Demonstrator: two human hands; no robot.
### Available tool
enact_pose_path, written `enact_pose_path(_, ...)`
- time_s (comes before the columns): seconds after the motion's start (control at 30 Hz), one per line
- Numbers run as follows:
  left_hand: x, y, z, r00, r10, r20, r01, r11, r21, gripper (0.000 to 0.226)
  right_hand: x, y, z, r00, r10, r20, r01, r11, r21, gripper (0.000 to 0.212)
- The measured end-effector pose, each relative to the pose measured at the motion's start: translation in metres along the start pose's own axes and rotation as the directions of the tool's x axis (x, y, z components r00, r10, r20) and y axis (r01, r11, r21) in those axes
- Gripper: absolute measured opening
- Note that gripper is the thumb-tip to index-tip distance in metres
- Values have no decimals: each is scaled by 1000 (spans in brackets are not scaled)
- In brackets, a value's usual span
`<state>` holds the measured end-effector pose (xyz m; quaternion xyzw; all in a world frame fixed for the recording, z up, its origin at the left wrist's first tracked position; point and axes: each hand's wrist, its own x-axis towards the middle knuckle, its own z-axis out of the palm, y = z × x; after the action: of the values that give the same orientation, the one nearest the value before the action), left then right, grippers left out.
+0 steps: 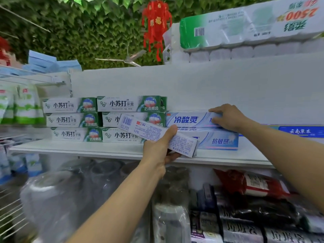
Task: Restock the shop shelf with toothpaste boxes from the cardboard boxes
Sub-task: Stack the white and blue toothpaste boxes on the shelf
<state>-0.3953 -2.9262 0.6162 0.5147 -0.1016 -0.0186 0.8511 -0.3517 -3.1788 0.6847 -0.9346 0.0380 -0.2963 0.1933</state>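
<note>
While the left hand [156,149] gripped a tilted toothpaste box [152,132], thumb on its face and fingers curled beneath, that box hung in front of the lower right corner of the green stack [105,120]. Its barcoded back faced out and its left end was raised. Directly right of the green stack, the right hand [226,116] clasped the right end of the upper blue box [187,120], fingers curled over its top edge, and this box lay flat on the lower blue box [219,140]. The green stack counted six boxes, in two columns of three. Beside it were two pale blue boxes, one more box in the left hand, and one darker blue box [300,131] farther right. All rested on a white shelf [87,148] with a white back panel. Above the green stack were wrapped packs of toilet paper [245,28], a red lantern [157,23] and a leafy green wall [78,32]; below it lay goods in clear plastic.
</note>
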Motion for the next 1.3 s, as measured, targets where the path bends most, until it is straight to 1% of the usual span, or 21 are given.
enact_pose_path(0.03, -1, 0, 1, 1000, 0, -7, 0, 1000, 0, 53, 2, -2, -2, 998, 29, 52, -27, 999, -45, 51)
enact_pose_path(0.1, -2, 0, 2, 1000, 0, -21, -1, 1000, -5, 54, 3, -7, -8, 984, 88, 155, -46, 965, -258, 63)
enact_pose_path(0.17, -5, 1, 4, 999, 5, -34, -5, 1000, -10, 53, -5, -17, -12, 990, 19, 143, 35, 929, -368, 65)
enact_pose_path(0.23, -8, 3, 7, 999, 12, -49, -13, 1000, -18, 52, -24, -34, -12, 986, -165, 33, 168, 956, -239, 61)
enact_pose_path(0.27, -9, 4, 8, 998, 21, -59, -22, 999, -23, 52, -37, -45, -12, 958, -287, -18, 285, 955, -88, 53)
enact_pose_path(0.3, -10, 4, 10, 997, 32, -70, -34, 999, -27, 53, -51, -55, -10, 915, -402, -33, 403, 909, 102, 41)
enact_pose_path(0.33, -10, 4, 12, 996, 43, -79, -45, 999, -25, 56, -67, -66, -9, 864, -503, -20, 493, 837, 239, 28)
enact_pose_path(0.37, -10, 4, 14, 995, 49, -87, -51, 998, -21, 59, -83, -75, -7, 826, -563, 33, 535, 800, 273, 23)
enact_pose_path(0.4, -11, 4, 16, 994, 51, -96, -54, 998, -25, 63, -97, -81, -4, 809, -576, 116, 540, 807, 239, 27)
enact_pose_path(0.43, -13, 4, 18, 993, 51, -103, -55, 998, -36, 65, -106, -83, 1, 810, -562, 168, 537, 826, 173, 44)
enact_pose_path(0.47, -14, 2, 20, 994, 55, -99, -59, 997, -43, 66, -111, -82, 5, 821, -546, 164, 538, 837, 97, 59)
enact_pose_path(0.5, -16, 1, 21, 995, 64, -82, -67, 997, -42, 64, -112, -80, 7, 832, -541, 122, 536, 841, 73, 64)
enact_pose_path(0.53, -19, -1, 21, 995, 81, -57, -83, 996, -25, 58, -113, -77, 6, 845, -530, 74, 520, 846, 120, 58)
enact_pose_path(0.6, -25, -5, 21, 992, 123, 8, -123, 991, 53, 47, -113, -73, -7, 896, -444, 7, 421, 853, 309, 38)
enact_pose_path(0.67, -30, -7, 19, 983, 164, 76, -172, 978, 116, 48, -112, -66, -23, 948, -316, 43, 262, 847, 463, 27)
enact_pose_path(0.77, -35, -10, 19, 975, 181, 129, -195, 975, 110, 51, -114, -55, -37, 962, -237, 137, 95, 759, 644, 22)
enact_pose_path(0.93, -39, -12, 21, 980, 174, 97, -181, 981, 76, 42, -114, -41, -45, 978, -150, 146, 13, 738, 675, 22)
enact_pose_path(1.0, -37, -12, 22, 985, 153, 76, -155, 987, 30, 43, -115, -36, -46, 974, -137, 178, -22, 730, 683, 30)
enact_pose_path(1.13, -35, -15, 40, 974, 163, 160, -159, 987, -37, 58, -126, -45, -33, 962, -139, 234, -54, 746, 663, 33)
enact_pose_path(1.23, -27, -4, 48, 961, 247, 125, -244, 969, -41, 61, -133, -50, -25, 949, -153, 277, -31, 827, 561, 33)
enact_pose_path(1.3, -23, 12, 46, 939, 325, 108, -333, 941, 62, 56, -130, -49, -28, 967, -160, 199, 25, 836, 548, 36)
